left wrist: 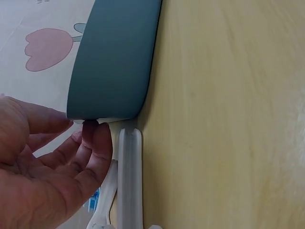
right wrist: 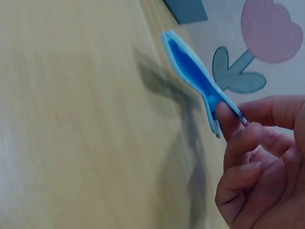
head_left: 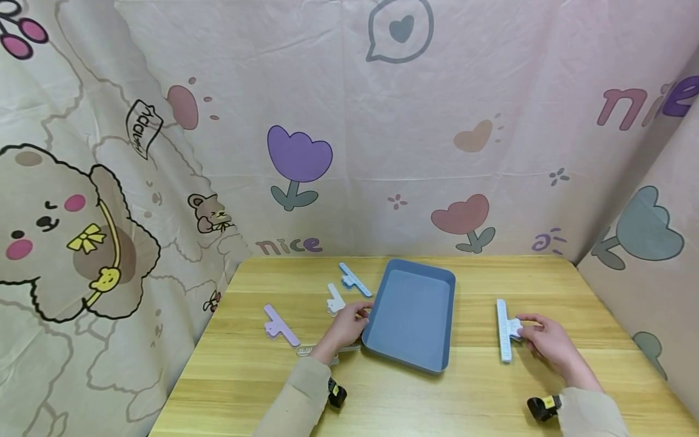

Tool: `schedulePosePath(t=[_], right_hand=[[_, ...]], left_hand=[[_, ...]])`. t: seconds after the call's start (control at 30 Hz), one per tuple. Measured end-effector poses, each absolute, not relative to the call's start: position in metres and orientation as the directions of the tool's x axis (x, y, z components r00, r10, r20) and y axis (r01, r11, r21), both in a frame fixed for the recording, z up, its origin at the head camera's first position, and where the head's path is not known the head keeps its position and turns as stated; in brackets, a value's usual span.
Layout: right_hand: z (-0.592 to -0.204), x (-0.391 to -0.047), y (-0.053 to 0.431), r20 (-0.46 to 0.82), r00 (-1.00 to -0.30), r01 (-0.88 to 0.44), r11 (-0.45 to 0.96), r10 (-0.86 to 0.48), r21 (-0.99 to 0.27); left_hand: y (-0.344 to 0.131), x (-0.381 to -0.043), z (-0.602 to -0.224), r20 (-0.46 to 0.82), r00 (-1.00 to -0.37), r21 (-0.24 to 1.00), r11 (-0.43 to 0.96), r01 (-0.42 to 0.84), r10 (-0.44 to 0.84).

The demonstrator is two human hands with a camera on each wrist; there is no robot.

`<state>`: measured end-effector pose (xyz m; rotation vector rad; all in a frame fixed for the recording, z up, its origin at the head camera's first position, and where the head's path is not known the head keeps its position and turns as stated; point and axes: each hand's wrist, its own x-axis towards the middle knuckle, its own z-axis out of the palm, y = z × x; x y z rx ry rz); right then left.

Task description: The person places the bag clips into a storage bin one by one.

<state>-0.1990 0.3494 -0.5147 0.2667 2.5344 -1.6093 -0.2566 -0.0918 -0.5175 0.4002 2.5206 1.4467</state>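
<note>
My left hand is at the left side of the blue-grey tray, pinching its rim between thumb and fingertips. In the left wrist view the tray wall rises right beyond the fingertips. A whitish clip lies just below that hand, partly hidden by the forearm in the head view. To the right of the tray, my right hand pinches a light blue bag clip by its handle. The right wrist view shows this clip edge-on, raised over the table with its shadow beneath.
Left of the tray lie a purple clip, a white clip and a blue clip on the wooden table. A printed cloth hangs behind the table and along both sides.
</note>
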Motion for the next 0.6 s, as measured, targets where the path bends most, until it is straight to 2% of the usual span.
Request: schedulePosePath(t=[0.33,0.6], right_hand=[[-0.491,-0.206,0.327,-0.114,-0.988,0.151,0.478,0.106,-0.865],[-0.481,-0.216,0.306,-0.105,-0.992,0.127,0.437,0.075,-0.891]], left_hand=[[-0.089,-0.253,-0.516,-0.013,-0.939,0.861,0.482,0.164,0.343],[-0.084,-0.245,-0.514,-0.021,-0.940,0.865,0.477,0.154,0.341]])
